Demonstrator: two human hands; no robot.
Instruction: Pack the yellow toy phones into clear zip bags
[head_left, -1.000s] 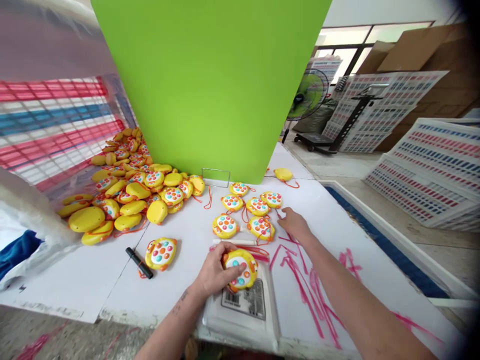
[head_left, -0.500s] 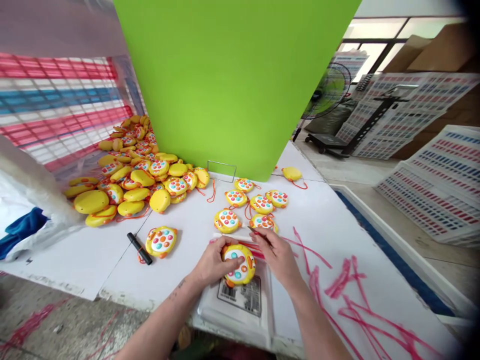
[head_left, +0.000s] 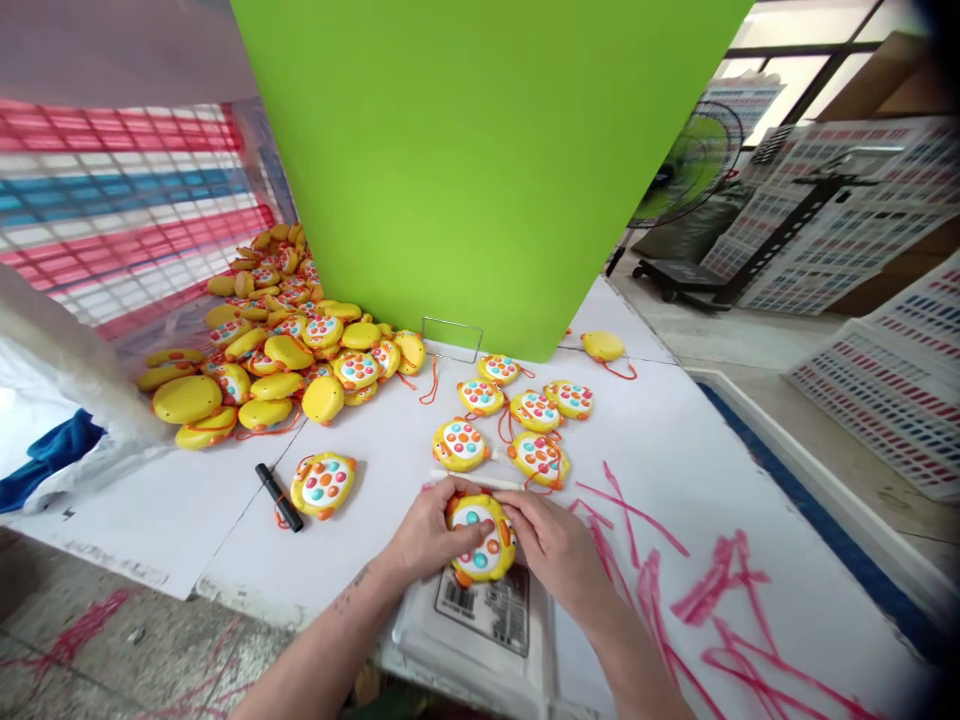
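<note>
Both of my hands close around one yellow toy (head_left: 481, 545) with coloured buttons, held just above a stack of clear bags with a barcode label (head_left: 486, 612). My left hand (head_left: 427, 535) grips the toy's left side, thumb on its face. My right hand (head_left: 551, 545) grips its right side, fingers curled at the top edge. Several more yellow toys (head_left: 517, 420) with red cords lie face up just beyond my hands.
A big heap of yellow toys (head_left: 277, 340) spills from a plastic bag at the left. A single toy (head_left: 322, 483) and a black marker (head_left: 278, 496) lie left of my hands. Loose pink strips (head_left: 675, 580) cover the white table (head_left: 675, 450) at right. A green panel (head_left: 465, 160) stands behind.
My right hand came back from the far toys, holding a thin strip on the way, and closed on the toy's right side. My left hand kept its hold throughout.
</note>
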